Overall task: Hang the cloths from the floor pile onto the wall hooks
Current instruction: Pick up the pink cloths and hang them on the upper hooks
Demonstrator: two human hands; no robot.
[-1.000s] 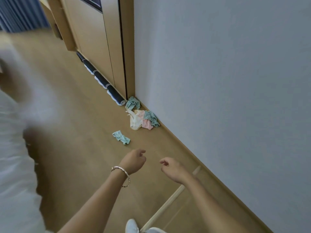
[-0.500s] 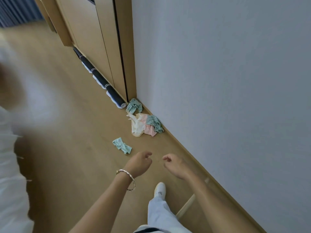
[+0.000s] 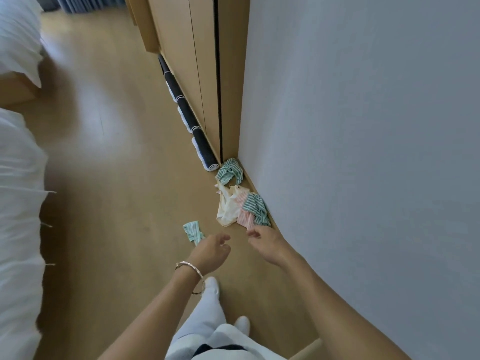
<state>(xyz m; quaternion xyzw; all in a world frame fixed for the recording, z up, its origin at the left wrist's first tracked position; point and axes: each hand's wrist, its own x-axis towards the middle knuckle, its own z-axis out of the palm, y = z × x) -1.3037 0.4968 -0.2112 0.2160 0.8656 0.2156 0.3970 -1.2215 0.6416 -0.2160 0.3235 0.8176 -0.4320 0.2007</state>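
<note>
The pile of cloths (image 3: 240, 207) lies at the edge of the floor (image 3: 117, 178), against the wall (image 3: 363, 152). A small striped cloth (image 3: 192, 230) lies apart from it. The left hand (image 3: 210, 252) and right hand (image 3: 267, 242) are loosely curled and hold nothing. The right hand is just beside the pile.

Bedroom in home. Landmark: tall wood wardrobe (image 3: 181, 61), flat doors w/ dark gap btwn panels. Left of wardrobe, across wood-look floor (image 3: 117, 152): bed w/ white duvet (image 3: 18, 203), white pillow (image 3: 18, 40), wood bed frame (image 3: 15, 92) under pillow. Beyond wardrobe, far end of rm: blue-grey curtain (image 3: 88, 2). Right of wardrobe: plain pale wall (image 3: 363, 126). At wardrobe foot: dark rolled mat (image 3: 188, 116) laid along base; small striped cloths (image 3: 228, 206) loose on floor at wardrobe/wall corner.
</note>
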